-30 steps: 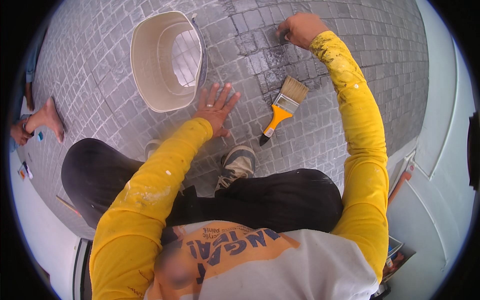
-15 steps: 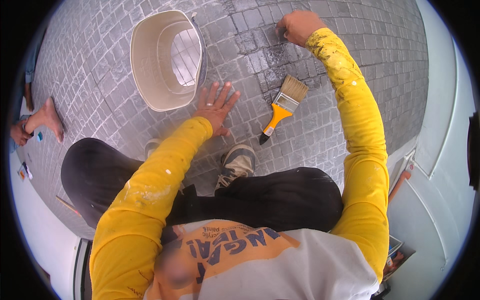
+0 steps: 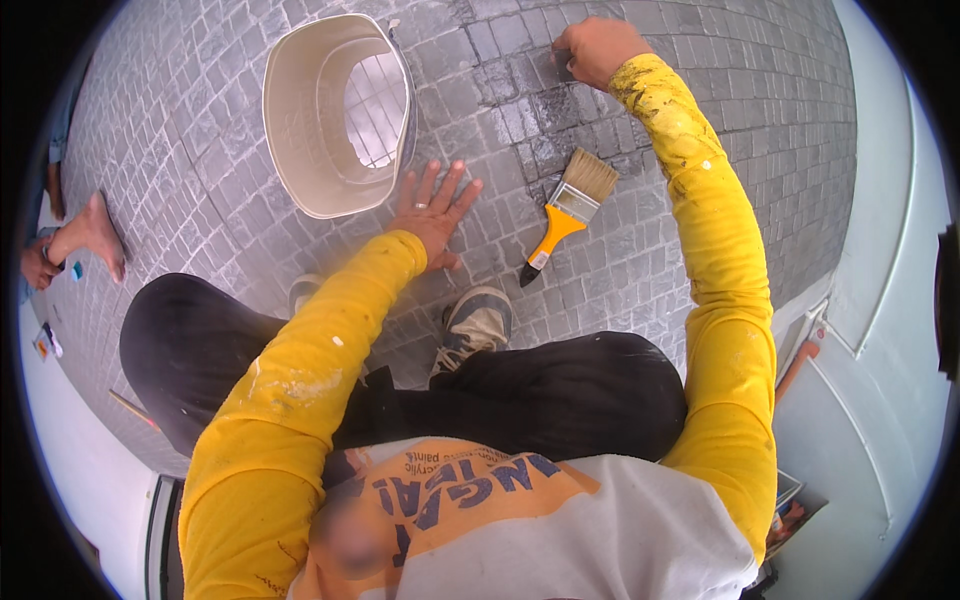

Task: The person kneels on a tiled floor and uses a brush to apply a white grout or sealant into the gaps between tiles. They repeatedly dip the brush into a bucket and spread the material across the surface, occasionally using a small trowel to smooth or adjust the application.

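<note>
My left hand [image 3: 434, 214] lies flat on the grey stone-block paving [image 3: 585, 285], fingers spread, with a ring on one finger. Just beyond it stands a cream plastic bucket [image 3: 300, 125], uncovered; a pale patch crossed by grid-like lines shows inside it. Farther off to the right, my right hand [image 3: 603, 50] is down at the paving with its fingers curled together. Whatever they may hold is hidden. Between my two arms rests a wide paintbrush [image 3: 562, 218] with an orange, black-tipped handle and tan bristles. Neither hand touches it.
Dark wet-looking blocks [image 3: 530, 115] lie between the bucket and my right hand. At the left edge are another person's bare foot [image 3: 103, 238] and hand [image 3: 38, 264]. A pale wall [image 3: 890, 300] runs along the right. My shoe [image 3: 478, 322] is below my left hand.
My right hand has shifted very slightly at the same spot on the paving. The wet patch looks shinier near the top. My left hand, the bucket and the paintbrush keep their places.
</note>
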Motion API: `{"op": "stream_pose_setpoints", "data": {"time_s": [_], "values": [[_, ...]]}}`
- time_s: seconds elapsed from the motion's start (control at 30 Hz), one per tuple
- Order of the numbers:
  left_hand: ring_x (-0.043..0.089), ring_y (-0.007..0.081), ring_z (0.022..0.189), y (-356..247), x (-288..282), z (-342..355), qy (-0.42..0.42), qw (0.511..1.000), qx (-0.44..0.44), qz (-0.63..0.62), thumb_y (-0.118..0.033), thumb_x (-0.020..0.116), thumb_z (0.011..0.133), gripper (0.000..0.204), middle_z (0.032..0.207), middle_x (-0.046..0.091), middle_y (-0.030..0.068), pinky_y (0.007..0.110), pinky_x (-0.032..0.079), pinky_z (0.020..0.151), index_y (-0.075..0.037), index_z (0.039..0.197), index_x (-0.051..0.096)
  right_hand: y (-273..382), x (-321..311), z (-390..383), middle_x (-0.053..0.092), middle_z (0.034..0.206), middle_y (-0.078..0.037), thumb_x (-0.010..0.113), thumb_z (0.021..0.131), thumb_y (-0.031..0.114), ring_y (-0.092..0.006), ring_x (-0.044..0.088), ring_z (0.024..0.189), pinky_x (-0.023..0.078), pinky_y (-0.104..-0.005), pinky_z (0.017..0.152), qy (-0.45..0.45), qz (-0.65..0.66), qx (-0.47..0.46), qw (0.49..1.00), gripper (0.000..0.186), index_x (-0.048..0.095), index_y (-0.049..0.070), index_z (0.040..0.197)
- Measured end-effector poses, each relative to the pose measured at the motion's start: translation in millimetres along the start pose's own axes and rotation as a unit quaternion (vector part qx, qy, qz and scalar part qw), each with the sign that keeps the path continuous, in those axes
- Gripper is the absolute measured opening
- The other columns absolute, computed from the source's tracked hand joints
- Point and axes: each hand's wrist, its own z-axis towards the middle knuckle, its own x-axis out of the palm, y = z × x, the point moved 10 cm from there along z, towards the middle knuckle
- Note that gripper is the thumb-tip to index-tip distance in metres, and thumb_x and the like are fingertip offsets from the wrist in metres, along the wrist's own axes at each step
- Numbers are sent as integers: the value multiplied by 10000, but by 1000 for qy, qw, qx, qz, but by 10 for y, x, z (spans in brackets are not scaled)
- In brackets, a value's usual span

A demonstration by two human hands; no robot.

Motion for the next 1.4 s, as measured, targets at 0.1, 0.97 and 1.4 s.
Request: {"op": "stream_pose_setpoints", "data": {"time_s": [0.1, 0.97, 1.4], "values": [[-202, 419, 1489, 0, -5, -2, 1, 1000, 1, 1, -475, 815, 746, 1252, 1644, -181, 145, 594, -88, 1179, -249, 1588, -83, -8, 20, -9, 723, 1070, -148, 671, 779, 105, -329, 698, 990, 557, -433, 865, 5, 0, 2, 1000, 407, 707, 166, 1180], [-176, 387, 1504, 21, -15, -19, -20, 999, 28, -22, -433, 809, 762, 1220, 1655, -151, 121, 571, -82, 1190, -247, 1590, -67, 574, 700, -711, 571, 1090, -164, 594, 876, 161, -347, 698, 842, 579, -437, 703, -110, 89, 241, 960, 343, 571, -5, 1175], [-174, 390, 1503, 37, -15, -41, -15, 994, 63, -86, -394, 811, 764, 1230, 1652, -165, 112, 534, -16, 1216, -234, 1587, -89, 625, 683, -647, 563, 1110, -175, 574, 888, 127, -367, 693, 852, 568, -463, 709, -100, 64, 250, 961, 344, 553, -10, 1203]]}}
